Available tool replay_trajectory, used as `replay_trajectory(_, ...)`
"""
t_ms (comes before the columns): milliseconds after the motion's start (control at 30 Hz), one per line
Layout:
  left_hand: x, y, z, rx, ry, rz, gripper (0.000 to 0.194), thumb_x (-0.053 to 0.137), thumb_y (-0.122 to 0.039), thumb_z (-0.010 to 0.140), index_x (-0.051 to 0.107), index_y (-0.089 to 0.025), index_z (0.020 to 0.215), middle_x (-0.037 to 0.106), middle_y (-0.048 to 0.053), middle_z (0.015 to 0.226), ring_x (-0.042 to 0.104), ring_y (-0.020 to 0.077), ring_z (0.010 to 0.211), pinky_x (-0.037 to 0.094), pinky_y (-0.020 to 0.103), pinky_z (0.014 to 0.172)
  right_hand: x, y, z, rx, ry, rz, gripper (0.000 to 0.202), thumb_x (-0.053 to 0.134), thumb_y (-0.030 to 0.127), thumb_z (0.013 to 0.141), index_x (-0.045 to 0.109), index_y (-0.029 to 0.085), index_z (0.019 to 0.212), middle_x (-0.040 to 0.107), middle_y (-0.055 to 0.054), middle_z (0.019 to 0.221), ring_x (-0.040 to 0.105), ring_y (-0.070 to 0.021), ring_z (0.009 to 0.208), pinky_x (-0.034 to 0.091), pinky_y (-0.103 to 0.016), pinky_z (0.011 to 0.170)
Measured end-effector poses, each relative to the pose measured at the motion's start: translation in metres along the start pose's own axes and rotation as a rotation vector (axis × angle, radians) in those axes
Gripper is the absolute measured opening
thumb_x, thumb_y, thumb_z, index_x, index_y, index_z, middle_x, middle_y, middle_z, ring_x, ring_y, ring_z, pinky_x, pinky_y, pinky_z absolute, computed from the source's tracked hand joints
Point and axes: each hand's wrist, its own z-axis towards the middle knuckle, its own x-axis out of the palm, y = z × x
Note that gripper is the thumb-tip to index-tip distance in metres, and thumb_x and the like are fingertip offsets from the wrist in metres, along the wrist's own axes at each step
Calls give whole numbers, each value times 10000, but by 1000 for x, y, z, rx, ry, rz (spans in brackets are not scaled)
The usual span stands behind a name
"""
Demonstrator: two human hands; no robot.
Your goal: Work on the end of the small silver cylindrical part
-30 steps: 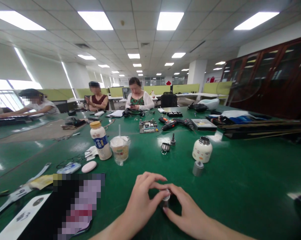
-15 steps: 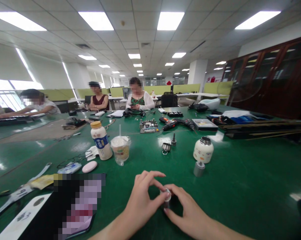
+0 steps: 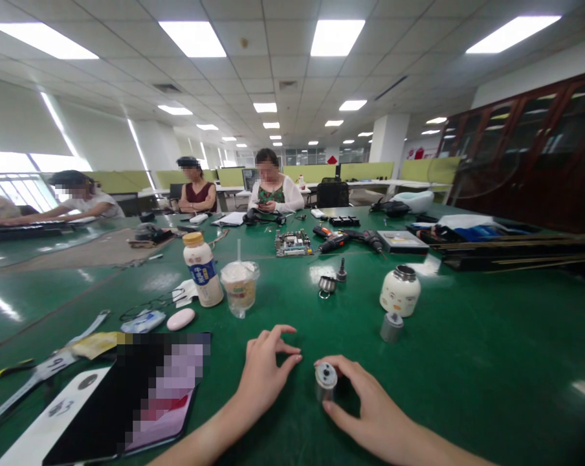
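My right hand [image 3: 367,401] has its thumb and index finger around the side of a small silver metal cylinder [image 3: 325,387]. This cylinder stands upright, with a dark centre and small dark spots on its pale top face. To its left, and apart from it, my left hand [image 3: 266,369] is in the air with nothing between thumb and curved fingers, which are spread apart. A second grey metal cylinder [image 3: 392,329] stands further right, just in front of a cream open-mouthed flask [image 3: 400,291] with small printed pictures. Neither hand touches those two.
Left on the green table [image 3: 448,382] are a phone [image 3: 169,414], a pale pink oval [image 3: 180,318], a plastic cup [image 3: 239,291] and a bottle [image 3: 203,275]. Behind lie a small steel pot [image 3: 327,285], a circuit board [image 3: 293,243] and power drills [image 3: 334,241]. Several people sit beyond.
My left hand has let go of the cylinder's top and drawn back to the left, uncovering the top face. My right hand still holds the cylinder. The view has shifted slightly.
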Motion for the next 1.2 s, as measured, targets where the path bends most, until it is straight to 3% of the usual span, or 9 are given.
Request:
replay_trajectory(200, 4, 3, -3, -20, 18, -3, 428, 752, -133, 777, 581, -276, 1143, 794, -22, 901, 611, 285, 1071, 358, 466, 933, -1, -1, -1, 14, 10, 15, 348, 632, 171, 812, 565, 253, 1144, 648, -30, 1151, 583, -229, 1068, 434, -367, 959)
replay_trajectory(367, -3, -20, -3, 41, 2, -97, 361, 759, -199, 808, 584, -284, 1112, 785, -39, 933, 616, 234, 1062, 375, 399, 950, 1, -5, -1, 18, 13, 44, 276, 619, 280, 883, 571, 268, 1155, 649, -28, 1153, 588, -231, 1053, 447, -368, 941)
replay_trajectory(533, -5, -42, -11, 112, 29, -175, 432, 811, -186, 753, 599, -307, 1108, 780, -65, 871, 601, 238, 1040, 383, 378, 923, 4, -10, 0, -2, -5, 56, 284, 627, 294, 892, 568, 270, 1169, 644, -25, 1159, 587, -228, 1055, 452, -361, 936)
replay_trajectory(633, -3, -44, -14, 117, 43, -183, 443, 809, -152, 749, 604, -305, 1111, 777, -67, 860, 600, 236, 1024, 389, 376, 915, 4, -11, 0, -7, -7, 66, 290, 623, 289, 899, 564, 277, 1182, 644, -19, 1164, 587, -223, 1054, 452, -358, 935)
replay_trajectory(833, 0, -41, -14, 114, 20, -228, 286, 783, -135, 767, 669, -291, 978, 762, -36, 996, 622, 224, 991, 418, 364, 900, 5, -12, -1, -7, -5, 56, 309, 630, 276, 895, 561, 278, 1196, 644, -24, 1165, 587, -226, 1046, 453, -364, 929)
replay_trajectory(967, 1, -42, -16, 117, 52, -248, 345, 755, -147, 787, 619, -289, 1070, 770, -33, 923, 612, 239, 1035, 406, 386, 929, 5, -11, 0, -13, -7, 53, 282, 626, 273, 896, 564, 274, 1171, 640, -27, 1166, 587, -227, 1045, 457, -363, 922)
replay_trajectory(1133, -4, -45, -17, 209, 118, -263, 478, 628, -97, 840, 505, -314, 1247, 660, 3, 1231, 552, 230, 1177, 360, 415, 1015, 4, -9, 0, -23, -12, 48, 219, 622, 265, 894, 581, 258, 1109, 652, -30, 1114, 598, -224, 1010, 462, -356, 905)
replay_trajectory(1200, -5, -46, -16, 208, 91, -211, 496, 664, -127, 817, 499, -309, 1247, 670, 13, 1195, 559, 249, 1151, 368, 434, 994, 4, -10, 0, -31, -12, 49, 247, 622, 267, 895, 573, 267, 1137, 646, -29, 1143, 591, -226, 1036, 454, -362, 924)
